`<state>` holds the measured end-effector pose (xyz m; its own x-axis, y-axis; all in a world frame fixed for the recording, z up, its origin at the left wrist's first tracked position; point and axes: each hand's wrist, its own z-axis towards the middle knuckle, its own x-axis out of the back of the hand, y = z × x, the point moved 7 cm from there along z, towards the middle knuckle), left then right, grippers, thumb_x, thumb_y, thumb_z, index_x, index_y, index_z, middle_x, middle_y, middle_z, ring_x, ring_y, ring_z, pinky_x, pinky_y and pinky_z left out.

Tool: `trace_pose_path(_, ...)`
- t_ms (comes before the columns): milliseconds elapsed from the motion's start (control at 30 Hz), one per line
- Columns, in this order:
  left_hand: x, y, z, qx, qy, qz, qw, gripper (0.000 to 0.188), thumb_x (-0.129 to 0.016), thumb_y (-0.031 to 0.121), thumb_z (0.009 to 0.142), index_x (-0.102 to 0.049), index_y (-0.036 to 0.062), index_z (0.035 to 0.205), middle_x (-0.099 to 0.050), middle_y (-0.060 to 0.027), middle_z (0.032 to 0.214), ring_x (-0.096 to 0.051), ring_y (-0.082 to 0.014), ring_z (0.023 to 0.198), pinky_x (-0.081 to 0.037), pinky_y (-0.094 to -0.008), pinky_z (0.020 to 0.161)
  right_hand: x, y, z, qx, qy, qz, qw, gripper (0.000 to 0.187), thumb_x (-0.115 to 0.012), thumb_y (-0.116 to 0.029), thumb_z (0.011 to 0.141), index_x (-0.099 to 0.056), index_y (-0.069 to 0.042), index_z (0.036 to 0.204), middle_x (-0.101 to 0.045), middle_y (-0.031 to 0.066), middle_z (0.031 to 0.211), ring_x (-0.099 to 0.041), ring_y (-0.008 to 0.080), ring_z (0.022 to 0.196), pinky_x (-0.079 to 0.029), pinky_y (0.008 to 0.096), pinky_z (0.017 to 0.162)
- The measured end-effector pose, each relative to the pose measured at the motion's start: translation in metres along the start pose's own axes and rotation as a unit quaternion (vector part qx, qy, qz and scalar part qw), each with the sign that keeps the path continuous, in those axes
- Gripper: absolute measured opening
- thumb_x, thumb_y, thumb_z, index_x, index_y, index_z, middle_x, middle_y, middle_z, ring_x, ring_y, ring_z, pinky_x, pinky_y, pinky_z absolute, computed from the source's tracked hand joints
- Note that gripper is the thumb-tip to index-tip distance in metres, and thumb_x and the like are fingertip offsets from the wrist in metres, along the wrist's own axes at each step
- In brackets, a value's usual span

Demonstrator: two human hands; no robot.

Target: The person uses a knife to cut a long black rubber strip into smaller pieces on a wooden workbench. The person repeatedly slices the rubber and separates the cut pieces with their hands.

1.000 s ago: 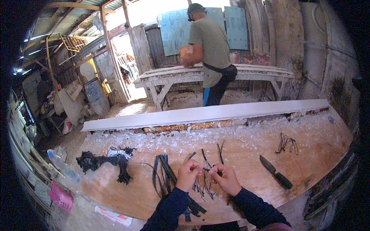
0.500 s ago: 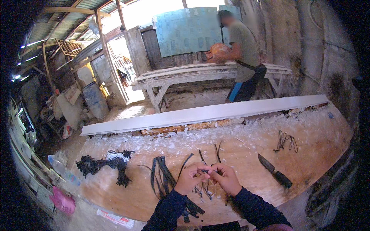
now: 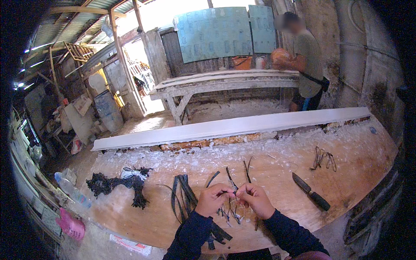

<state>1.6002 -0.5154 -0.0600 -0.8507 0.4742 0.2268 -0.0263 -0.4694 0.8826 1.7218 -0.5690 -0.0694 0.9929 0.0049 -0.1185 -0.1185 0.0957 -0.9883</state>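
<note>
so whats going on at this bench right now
A person at a wooden workbench has both hands together over it: the left hand and right hand pinch thin dark strands between their fingertips. Flat black strips lie to the left, a tangled black bundle further left, and a dark-handled knife lies untouched to the right. Another person stands at a far table.

Two forearms are seen entering from the lower edge, each covered by a long dark navy sleeve of soft, slightly creased fabric. The sleeves are closed snugly at the wrists. The left hand and the right hand are left bare, with no gloves, rings or watch to be seen. A sliver of reddish clothing is glimpsed at the bottom edge.
</note>
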Motion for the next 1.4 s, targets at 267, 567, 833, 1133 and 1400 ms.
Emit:
trace_pose_path(267,0.000,0.016,0.002,-0.037,-0.031,0.113,0.992,0.014,-0.063,0.007,0.075,-0.060,0.0036,0.088,-0.061,-0.0064,0.081,-0.057,-0.0125,0.065,-0.046,-0.0241,0.058,0.006,0.013,0.003,-0.037,0.011,0.038,0.999,0.009,-0.053,-0.016,0.085,-0.056,-0.008,0.080,-0.057,-0.0014,0.067,-0.048,0.0040,0.056,-0.036,0.0179,0.049)
trace_pose_path(567,-0.002,0.013,0.001,-0.040,-0.035,0.171,0.984,0.015,-0.061,0.010,0.075,-0.059,0.0038,0.088,-0.058,-0.0077,0.085,-0.058,-0.0181,0.071,-0.047,-0.0272,0.061,0.003,0.007,0.003,-0.009,0.005,0.028,1.000,0.013,-0.056,-0.018,0.084,-0.054,-0.007,0.076,-0.056,-0.0003,0.063,-0.048,0.0042,0.054,-0.036,0.0174,0.048)
trace_pose_path(833,-0.002,0.015,0.003,-0.121,-0.027,0.182,0.975,0.013,-0.060,0.006,0.073,-0.057,0.0023,0.085,-0.058,-0.0092,0.091,-0.060,-0.0211,0.076,-0.049,-0.0283,0.065,-0.001,0.007,0.003,0.058,0.030,-0.037,0.997,0.013,-0.055,-0.015,0.085,-0.052,-0.006,0.075,-0.052,-0.0024,0.063,-0.048,0.0031,0.054,-0.035,0.0170,0.047)
trace_pose_path(1133,-0.002,0.015,0.005,-0.155,-0.015,0.208,0.966,0.014,-0.060,0.001,0.068,-0.056,0.0028,0.081,-0.058,-0.0083,0.090,-0.060,-0.0203,0.077,-0.050,-0.0271,0.063,-0.002,0.010,0.000,0.073,0.027,-0.109,0.991,0.011,-0.054,-0.011,0.085,-0.051,-0.003,0.077,-0.053,-0.0008,0.068,-0.052,0.0043,0.061,-0.042,0.0181,0.054)
trace_pose_path(1400,0.000,0.012,0.006,-0.141,-0.018,0.178,0.974,0.013,-0.059,0.000,0.069,-0.055,0.0010,0.082,-0.058,-0.0086,0.089,-0.059,-0.0208,0.077,-0.049,-0.0279,0.064,-0.005,0.004,-0.004,0.088,0.037,-0.131,0.987,0.009,-0.053,-0.009,0.085,-0.051,-0.003,0.079,-0.051,-0.0014,0.067,-0.052,0.0049,0.062,-0.042,0.0186,0.056)
